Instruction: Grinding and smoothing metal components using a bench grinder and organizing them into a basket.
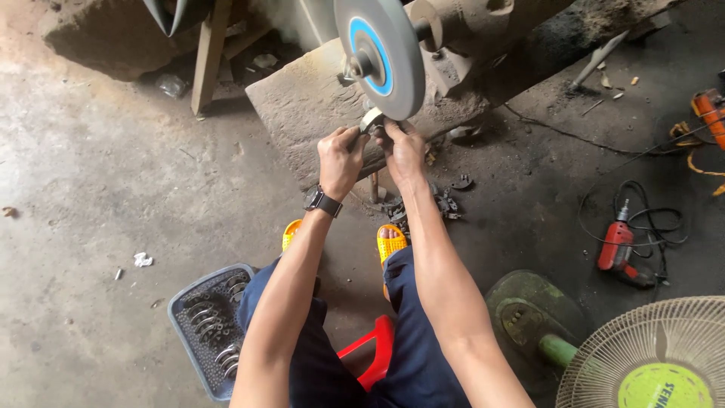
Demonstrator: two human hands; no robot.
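A seated worker's left hand (341, 157) and right hand (404, 149) are both pinching a small curved metal piece (371, 119) against the grey grinding wheel's (381, 54) lower rim, gripping its ends; it looks stiff, light, likely sharp-edged.

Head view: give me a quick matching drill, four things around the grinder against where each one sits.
Things:
1. grinding wheel
2. basket of metal parts
3. red drill
4. fan

Places:
A. bottom right corner
B. floor beside the left knee
C. directly above both hands
D. floor at right, among black cables

Pairs: 1-C, 2-B, 3-D, 4-A
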